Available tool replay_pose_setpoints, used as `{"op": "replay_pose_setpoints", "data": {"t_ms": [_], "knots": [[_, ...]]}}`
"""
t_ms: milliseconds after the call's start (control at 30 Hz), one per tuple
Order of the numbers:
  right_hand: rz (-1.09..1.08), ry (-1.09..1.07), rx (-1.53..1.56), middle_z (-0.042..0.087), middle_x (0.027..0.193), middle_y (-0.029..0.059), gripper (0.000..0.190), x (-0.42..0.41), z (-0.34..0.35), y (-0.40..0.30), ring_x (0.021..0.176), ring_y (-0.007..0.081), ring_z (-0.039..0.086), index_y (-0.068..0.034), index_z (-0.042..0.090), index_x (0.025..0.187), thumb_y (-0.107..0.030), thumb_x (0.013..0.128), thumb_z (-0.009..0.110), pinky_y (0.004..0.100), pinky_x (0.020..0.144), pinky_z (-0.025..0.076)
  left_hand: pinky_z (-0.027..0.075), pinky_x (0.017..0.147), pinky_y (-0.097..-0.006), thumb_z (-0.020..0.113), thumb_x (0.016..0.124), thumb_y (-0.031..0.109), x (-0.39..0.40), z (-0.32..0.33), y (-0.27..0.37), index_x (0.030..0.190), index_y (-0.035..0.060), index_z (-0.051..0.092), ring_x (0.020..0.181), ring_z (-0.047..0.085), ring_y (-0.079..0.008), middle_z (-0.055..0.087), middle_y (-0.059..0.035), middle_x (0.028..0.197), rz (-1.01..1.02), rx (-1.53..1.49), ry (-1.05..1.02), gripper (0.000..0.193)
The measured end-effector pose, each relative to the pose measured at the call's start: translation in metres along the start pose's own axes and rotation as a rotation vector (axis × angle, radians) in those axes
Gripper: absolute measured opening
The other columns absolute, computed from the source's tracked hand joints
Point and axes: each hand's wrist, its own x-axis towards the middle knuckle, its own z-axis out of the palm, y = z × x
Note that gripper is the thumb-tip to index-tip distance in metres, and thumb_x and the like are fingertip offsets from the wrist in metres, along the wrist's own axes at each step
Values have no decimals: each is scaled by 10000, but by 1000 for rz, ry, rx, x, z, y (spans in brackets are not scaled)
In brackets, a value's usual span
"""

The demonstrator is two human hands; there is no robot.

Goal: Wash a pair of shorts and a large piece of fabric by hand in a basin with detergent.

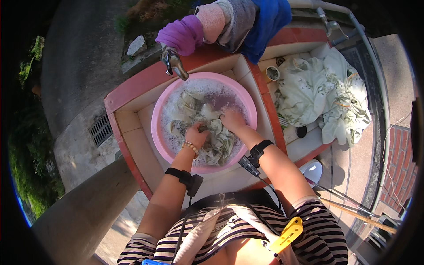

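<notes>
A pink plastic basin (155, 124) holds sudsy water and a soaked pale cloth with a leaf print (219, 140). My left hand (196, 135), with a beaded bracelet at its wrist, grips a dark wet fold of this cloth near the basin's middle. To its right, my right hand (234, 120) dips into the suds beside the cloth. Its fingers are partly under water, so its hold cannot be made out. More whitish fabric (188, 102) floats at the upper left of the basin, partly covered by foam.
The basin stands in a tiled sink (129, 122) with a red rim. A metal tap (175, 64) overhangs the basin's far edge. Towels (238, 20) drape over the pipe behind. In the right-hand sink lie printed fabric (308, 89) and a small cup (272, 73).
</notes>
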Motion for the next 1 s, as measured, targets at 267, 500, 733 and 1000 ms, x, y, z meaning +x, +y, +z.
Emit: {"op": "replay_pose_setpoints", "data": {"t_ms": [267,500,733,1000], "knots": [[-488,-139,577,552,745,177,268,-61,-28,-97,704,339,519,-9,545,828,-277,834,550,409,668,416,435,863,-376,535,903,311,36,-17,-3,1190,77,541,1012,558,-227,587,-83,1132,-142,-1304,-26,370],[-167,229,208,571,688,207,383,-33,-31,-59,695,416,549,-25,522,718,-372,871,576,471,608,417,462,837,-358,541,913,306,7,-45,65,1177,37,559,976,585,-204,625,-88,1050,-328,-1310,-185,378],[-177,333,-34,574,1065,202,424,-23,-16,-12,986,369,568,-80,512,1157,-377,862,576,464,834,460,484,765,-389,652,804,336,-12,-45,37,1063,62,608,893,629,-324,647,-209,950,76,-240,361,381],[187,-153,732,600,1040,119,394,5,-47,10,970,238,575,-22,573,1078,-208,744,669,332,856,460,482,725,-391,551,886,282,2,-75,19,995,59,670,804,641,-323,659,-188,860,41,-198,471,275]]}}
